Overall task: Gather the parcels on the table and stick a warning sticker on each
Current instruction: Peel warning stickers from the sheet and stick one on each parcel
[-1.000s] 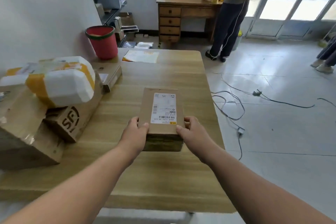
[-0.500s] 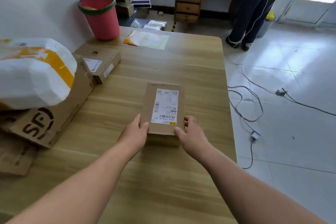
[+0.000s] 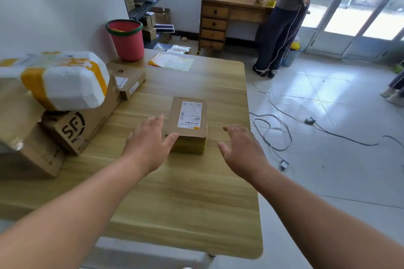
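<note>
Looks like the left hand (image 3: 150, 144) and right hand (image 3: 242, 148) are both open beside the small cardboard parcel (image 3: 189, 120), probably light and stiff, so grab its long sides.

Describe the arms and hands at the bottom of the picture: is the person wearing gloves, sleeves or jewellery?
Both are bare. The left hand and right hand wear no gloves; no ring, watch or bracelet shows. The forearms are uncovered down to the frame's edge, so any sleeve lies out of view.
</note>
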`<state>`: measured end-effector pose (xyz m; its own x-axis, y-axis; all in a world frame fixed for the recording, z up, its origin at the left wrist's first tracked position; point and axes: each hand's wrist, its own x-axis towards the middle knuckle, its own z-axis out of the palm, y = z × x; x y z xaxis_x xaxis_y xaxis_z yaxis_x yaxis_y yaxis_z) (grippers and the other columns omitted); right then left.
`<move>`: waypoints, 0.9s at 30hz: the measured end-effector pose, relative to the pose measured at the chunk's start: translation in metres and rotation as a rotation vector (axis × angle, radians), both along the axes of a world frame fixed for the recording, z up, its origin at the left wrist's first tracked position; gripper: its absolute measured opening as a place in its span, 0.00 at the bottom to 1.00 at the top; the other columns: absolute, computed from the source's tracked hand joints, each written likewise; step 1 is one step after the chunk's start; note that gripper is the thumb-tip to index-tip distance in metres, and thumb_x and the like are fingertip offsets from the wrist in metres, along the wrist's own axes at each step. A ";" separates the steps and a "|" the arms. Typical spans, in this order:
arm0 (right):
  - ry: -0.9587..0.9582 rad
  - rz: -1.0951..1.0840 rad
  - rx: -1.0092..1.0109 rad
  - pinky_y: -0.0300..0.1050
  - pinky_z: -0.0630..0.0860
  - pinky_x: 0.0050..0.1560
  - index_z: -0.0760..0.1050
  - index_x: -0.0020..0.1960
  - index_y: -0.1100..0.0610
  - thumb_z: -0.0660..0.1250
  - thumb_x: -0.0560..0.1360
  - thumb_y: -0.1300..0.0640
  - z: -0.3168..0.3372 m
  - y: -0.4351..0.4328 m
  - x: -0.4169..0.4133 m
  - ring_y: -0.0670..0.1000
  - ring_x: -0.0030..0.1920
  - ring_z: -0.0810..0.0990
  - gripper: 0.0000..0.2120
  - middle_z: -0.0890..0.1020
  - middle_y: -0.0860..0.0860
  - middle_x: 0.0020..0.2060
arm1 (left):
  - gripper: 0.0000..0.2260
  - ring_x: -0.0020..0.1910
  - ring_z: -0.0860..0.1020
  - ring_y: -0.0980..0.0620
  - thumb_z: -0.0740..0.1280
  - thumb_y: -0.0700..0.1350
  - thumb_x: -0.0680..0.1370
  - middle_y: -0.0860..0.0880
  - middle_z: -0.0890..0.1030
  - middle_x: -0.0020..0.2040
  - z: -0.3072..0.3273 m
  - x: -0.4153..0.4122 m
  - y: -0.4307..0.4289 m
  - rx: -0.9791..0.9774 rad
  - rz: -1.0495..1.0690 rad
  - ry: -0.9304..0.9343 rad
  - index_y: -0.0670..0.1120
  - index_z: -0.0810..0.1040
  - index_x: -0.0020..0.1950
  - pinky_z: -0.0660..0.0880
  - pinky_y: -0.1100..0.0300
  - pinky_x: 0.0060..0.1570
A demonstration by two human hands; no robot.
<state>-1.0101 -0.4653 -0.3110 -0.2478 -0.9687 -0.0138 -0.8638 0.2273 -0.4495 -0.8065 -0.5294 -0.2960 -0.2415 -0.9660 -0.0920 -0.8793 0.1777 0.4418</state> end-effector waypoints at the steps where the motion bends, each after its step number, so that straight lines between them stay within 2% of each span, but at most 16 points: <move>1: 0.043 0.011 -0.027 0.47 0.63 0.69 0.66 0.71 0.53 0.63 0.78 0.49 0.008 0.012 0.000 0.53 0.68 0.67 0.23 0.70 0.51 0.68 | 0.30 0.75 0.57 0.47 0.57 0.58 0.79 0.48 0.59 0.77 0.009 0.002 0.012 -0.028 -0.019 -0.015 0.48 0.54 0.77 0.57 0.47 0.72; 10: 0.135 0.048 -0.052 0.47 0.61 0.70 0.65 0.70 0.51 0.62 0.77 0.47 0.051 0.077 -0.047 0.52 0.69 0.66 0.23 0.70 0.50 0.68 | 0.31 0.76 0.54 0.50 0.57 0.60 0.79 0.50 0.56 0.78 0.055 -0.025 0.081 -0.096 -0.092 -0.098 0.50 0.52 0.78 0.54 0.49 0.74; 17: 0.165 0.118 -0.087 0.47 0.59 0.71 0.64 0.71 0.51 0.61 0.78 0.49 0.060 0.081 -0.163 0.51 0.71 0.64 0.23 0.69 0.48 0.70 | 0.31 0.76 0.55 0.47 0.57 0.60 0.79 0.49 0.56 0.78 0.054 -0.147 0.082 -0.153 -0.035 -0.150 0.50 0.52 0.77 0.54 0.51 0.71; 23: 0.222 0.276 -0.095 0.46 0.60 0.70 0.65 0.71 0.51 0.62 0.78 0.49 0.076 0.049 -0.275 0.51 0.70 0.65 0.22 0.70 0.48 0.69 | 0.31 0.76 0.55 0.46 0.57 0.60 0.79 0.48 0.57 0.77 0.052 -0.258 0.074 -0.109 0.084 -0.144 0.49 0.53 0.77 0.55 0.50 0.73; 27: 0.237 0.369 -0.091 0.46 0.60 0.70 0.65 0.71 0.51 0.63 0.77 0.49 0.084 0.016 -0.314 0.52 0.70 0.65 0.23 0.69 0.49 0.69 | 0.31 0.76 0.55 0.46 0.57 0.60 0.79 0.47 0.57 0.77 0.060 -0.295 0.059 -0.120 0.165 -0.192 0.49 0.53 0.77 0.55 0.49 0.72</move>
<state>-1.3242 -0.4490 -0.2273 0.1284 -0.9875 0.0910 -0.9612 -0.1465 -0.2336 -1.1017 -0.4708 -0.2365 -0.0687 -0.9976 -0.0039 -0.9663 0.0655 0.2490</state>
